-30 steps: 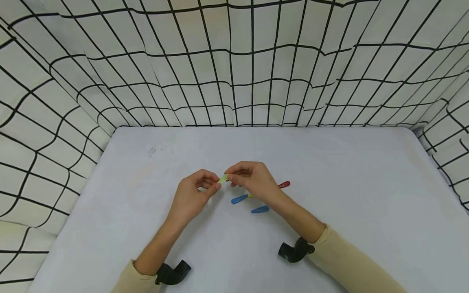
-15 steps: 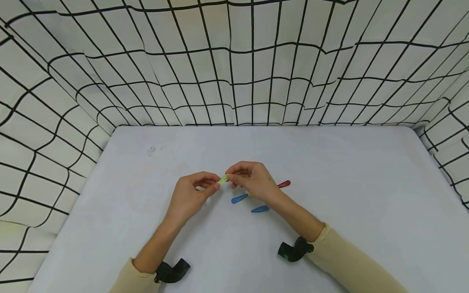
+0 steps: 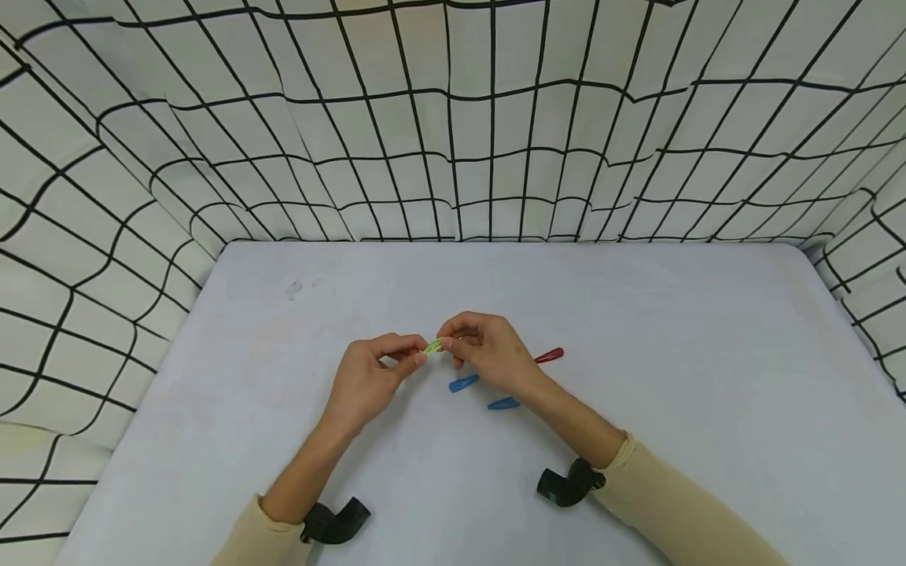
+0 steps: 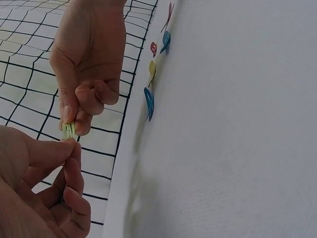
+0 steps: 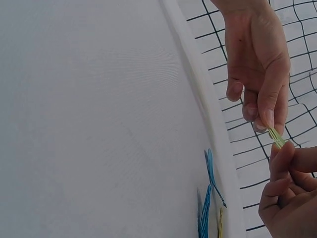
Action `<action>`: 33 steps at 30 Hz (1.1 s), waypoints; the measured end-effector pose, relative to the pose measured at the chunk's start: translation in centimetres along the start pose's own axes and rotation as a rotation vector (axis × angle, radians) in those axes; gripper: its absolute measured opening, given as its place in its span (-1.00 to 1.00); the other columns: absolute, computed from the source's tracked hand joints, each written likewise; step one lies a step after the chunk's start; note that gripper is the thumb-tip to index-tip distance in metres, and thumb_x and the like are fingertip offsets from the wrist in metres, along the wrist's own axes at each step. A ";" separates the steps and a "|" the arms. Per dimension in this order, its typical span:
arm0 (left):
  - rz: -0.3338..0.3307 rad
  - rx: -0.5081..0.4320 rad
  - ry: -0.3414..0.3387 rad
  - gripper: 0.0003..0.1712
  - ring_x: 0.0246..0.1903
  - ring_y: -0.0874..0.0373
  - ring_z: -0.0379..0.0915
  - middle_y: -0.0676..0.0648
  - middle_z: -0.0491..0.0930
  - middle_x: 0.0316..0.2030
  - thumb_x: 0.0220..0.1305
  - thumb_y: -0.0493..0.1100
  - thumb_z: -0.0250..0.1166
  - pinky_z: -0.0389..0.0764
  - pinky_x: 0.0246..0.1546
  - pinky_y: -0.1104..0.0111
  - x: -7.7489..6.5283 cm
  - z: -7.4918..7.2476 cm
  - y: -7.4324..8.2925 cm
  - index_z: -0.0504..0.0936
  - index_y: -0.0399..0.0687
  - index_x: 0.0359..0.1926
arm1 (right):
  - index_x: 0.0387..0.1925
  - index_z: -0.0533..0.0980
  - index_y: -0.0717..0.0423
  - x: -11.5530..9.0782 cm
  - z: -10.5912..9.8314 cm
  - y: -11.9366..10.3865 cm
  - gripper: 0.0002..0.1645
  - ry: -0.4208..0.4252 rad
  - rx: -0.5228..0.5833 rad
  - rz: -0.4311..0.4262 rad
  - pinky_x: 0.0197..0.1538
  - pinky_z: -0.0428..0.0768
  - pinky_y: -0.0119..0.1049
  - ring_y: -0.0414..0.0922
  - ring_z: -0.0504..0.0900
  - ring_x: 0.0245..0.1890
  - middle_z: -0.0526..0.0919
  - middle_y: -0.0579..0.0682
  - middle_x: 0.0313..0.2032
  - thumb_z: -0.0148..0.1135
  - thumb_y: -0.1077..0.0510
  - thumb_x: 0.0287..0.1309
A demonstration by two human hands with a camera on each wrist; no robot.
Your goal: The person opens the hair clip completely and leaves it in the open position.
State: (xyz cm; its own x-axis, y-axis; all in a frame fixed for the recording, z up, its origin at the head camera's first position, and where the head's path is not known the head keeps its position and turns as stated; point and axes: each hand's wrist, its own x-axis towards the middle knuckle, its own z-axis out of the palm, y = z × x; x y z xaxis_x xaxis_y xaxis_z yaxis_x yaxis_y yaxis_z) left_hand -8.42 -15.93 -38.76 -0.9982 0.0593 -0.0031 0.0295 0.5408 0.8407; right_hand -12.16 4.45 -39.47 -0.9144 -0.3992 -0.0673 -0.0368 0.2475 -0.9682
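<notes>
Pinching a green clip (image 3: 433, 346), both hands (image 3: 366, 377) (image 3: 494, 354) hover near a yellow clip (image 4: 152, 71) only the wrist views show.

Left hand (image 3: 370, 376) and right hand (image 3: 498, 355) (close together) both pinch.

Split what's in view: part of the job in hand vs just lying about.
In the job:
- light green clip, pinched by both hands
- left hand
- right hand

Lying about on the table, in neither hand (could be spares or part of the same work, can't tell):
- blue clips
- yellow clip
- red clips
</notes>
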 end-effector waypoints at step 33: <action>-0.021 -0.032 -0.015 -0.84 -0.29 0.15 0.51 -0.10 0.77 -0.27 0.32 -0.27 0.43 0.48 -0.46 0.45 0.0 0.2 -0.4 0.85 -0.03 -0.11 | -0.12 0.65 0.12 0.1 0.1 0.4 -0.90 -0.031 0.015 0.003 -0.39 0.33 -0.42 -0.04 0.57 -0.50 0.55 -0.05 -0.63 0.25 0.25 0.42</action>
State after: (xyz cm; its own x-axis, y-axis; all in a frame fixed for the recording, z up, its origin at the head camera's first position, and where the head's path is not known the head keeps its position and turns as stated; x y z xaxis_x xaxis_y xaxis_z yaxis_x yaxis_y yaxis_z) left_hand -8.37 -15.97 -39.16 -0.9978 0.0604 -0.0290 0.0063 0.5153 0.8570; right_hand -12.23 4.44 -39.88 -0.9016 -0.4255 -0.0774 -0.0278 0.2356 -0.9714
